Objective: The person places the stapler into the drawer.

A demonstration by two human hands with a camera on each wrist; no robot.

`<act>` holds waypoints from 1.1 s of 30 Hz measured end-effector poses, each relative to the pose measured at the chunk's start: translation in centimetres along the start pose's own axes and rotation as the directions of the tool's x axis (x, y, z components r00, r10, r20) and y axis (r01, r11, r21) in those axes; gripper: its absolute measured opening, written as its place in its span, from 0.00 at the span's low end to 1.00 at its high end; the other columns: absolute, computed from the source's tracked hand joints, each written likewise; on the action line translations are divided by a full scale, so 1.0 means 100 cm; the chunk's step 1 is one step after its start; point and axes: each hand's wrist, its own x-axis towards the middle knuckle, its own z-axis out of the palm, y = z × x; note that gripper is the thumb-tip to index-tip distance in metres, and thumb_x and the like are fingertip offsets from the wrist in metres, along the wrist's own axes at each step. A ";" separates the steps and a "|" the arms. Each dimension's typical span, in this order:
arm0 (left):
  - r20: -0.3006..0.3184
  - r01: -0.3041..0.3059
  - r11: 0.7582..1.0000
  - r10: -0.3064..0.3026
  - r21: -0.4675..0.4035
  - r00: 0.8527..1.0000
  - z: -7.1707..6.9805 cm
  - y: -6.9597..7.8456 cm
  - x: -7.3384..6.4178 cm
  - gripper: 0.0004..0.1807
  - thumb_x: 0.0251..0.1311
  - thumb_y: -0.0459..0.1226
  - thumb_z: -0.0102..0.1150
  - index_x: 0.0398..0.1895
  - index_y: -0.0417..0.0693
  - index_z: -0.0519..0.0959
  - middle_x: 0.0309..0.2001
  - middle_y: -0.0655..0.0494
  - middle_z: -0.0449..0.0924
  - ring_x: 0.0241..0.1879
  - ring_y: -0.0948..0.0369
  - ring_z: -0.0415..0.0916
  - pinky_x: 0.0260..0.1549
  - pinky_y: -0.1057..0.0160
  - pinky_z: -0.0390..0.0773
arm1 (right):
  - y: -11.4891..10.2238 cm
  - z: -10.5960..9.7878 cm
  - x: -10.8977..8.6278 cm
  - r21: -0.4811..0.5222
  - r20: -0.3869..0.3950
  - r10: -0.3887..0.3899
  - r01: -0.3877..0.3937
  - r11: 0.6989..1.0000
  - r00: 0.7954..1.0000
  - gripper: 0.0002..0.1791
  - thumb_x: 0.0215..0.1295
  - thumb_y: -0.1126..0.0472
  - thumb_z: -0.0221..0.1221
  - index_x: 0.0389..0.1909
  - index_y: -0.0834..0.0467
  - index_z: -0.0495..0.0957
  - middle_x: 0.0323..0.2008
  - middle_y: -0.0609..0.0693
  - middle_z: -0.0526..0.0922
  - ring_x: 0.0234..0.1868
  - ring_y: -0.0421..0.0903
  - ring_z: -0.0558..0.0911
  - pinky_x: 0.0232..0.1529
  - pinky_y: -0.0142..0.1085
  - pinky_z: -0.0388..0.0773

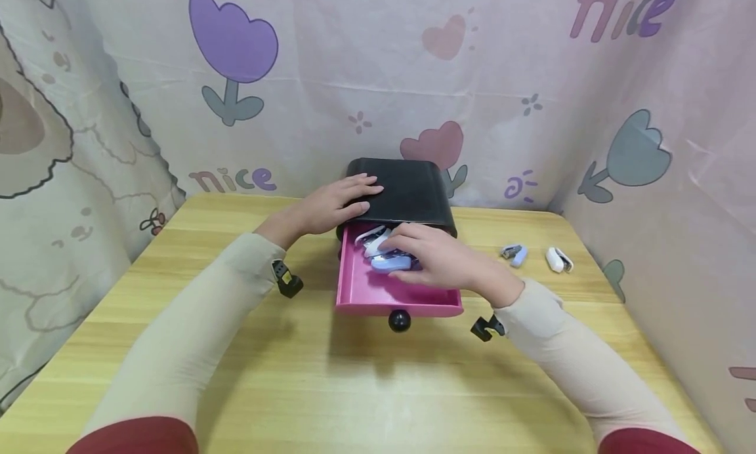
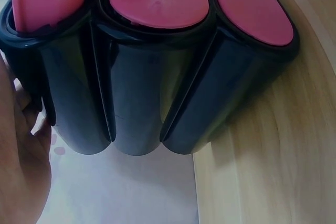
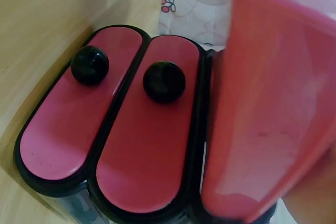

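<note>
A black cabinet (image 1: 407,188) stands on the table with its top pink drawer (image 1: 369,308) pulled out. My left hand (image 1: 333,203) rests on the cabinet's top, fingers spread. Several small staplers lie in the drawer, among them a light blue stapler (image 1: 390,264) and a white stapler (image 1: 377,244). Over them reaches my right hand (image 1: 434,254), its fingers and thumb on either side of the blue one; I cannot tell if it grips it. The drawer's side hides most of that hand in the right wrist view.
To the right of the cabinet lie a blue stapler (image 1: 515,254) and a white stapler (image 1: 558,260) on the wooden table (image 1: 401,401). Two lower pink drawers with black knobs (image 3: 164,82) are closed. A printed curtain (image 1: 331,60) hangs behind and beside the table.
</note>
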 end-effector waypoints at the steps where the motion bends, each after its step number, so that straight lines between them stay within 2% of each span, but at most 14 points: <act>1: 0.001 -0.001 1.000 0.001 0.000 1.000 0.000 0.000 0.000 0.28 0.73 0.53 0.42 0.73 0.58 0.64 0.76 0.57 0.53 0.76 0.58 0.41 0.70 0.45 0.47 | 0.000 0.001 0.001 -0.004 0.006 -0.003 0.003 1.000 1.000 0.24 0.61 0.50 0.67 0.56 0.54 0.78 0.51 0.49 0.77 0.52 0.43 0.75 0.57 0.38 0.73; 9: -0.004 -0.015 1.000 0.015 -0.003 1.000 0.001 0.000 -0.001 0.28 0.73 0.51 0.43 0.73 0.57 0.65 0.76 0.56 0.54 0.76 0.57 0.41 0.71 0.46 0.46 | 0.003 0.008 0.007 -0.059 0.029 -0.018 0.020 0.998 0.999 0.24 0.60 0.48 0.67 0.55 0.54 0.78 0.51 0.48 0.79 0.54 0.44 0.75 0.60 0.39 0.71; 18: -0.015 -0.028 1.000 0.028 -0.007 1.000 0.002 -0.003 0.003 0.27 0.74 0.51 0.42 0.73 0.57 0.65 0.75 0.57 0.54 0.76 0.58 0.42 0.71 0.47 0.46 | 0.005 0.012 0.008 -0.155 -0.026 -0.011 0.007 0.988 1.000 0.24 0.62 0.50 0.66 0.55 0.56 0.78 0.52 0.50 0.80 0.55 0.47 0.77 0.60 0.40 0.72; 27: -0.001 -0.028 1.000 0.028 -0.009 1.000 0.002 -0.002 0.002 0.28 0.74 0.52 0.41 0.73 0.57 0.64 0.76 0.56 0.53 0.76 0.58 0.41 0.71 0.46 0.46 | 0.001 0.016 0.008 -0.283 -0.086 -0.027 0.002 0.959 0.996 0.24 0.62 0.51 0.66 0.56 0.58 0.79 0.53 0.52 0.81 0.56 0.47 0.79 0.57 0.42 0.75; 33: -0.008 -0.026 1.000 0.026 -0.008 1.000 0.003 -0.002 0.000 0.28 0.74 0.52 0.41 0.73 0.57 0.65 0.76 0.57 0.53 0.76 0.59 0.41 0.71 0.47 0.46 | -0.002 0.017 0.006 -0.345 -0.118 -0.069 0.024 0.938 0.991 0.23 0.62 0.52 0.66 0.55 0.59 0.79 0.53 0.52 0.81 0.55 0.47 0.79 0.54 0.42 0.77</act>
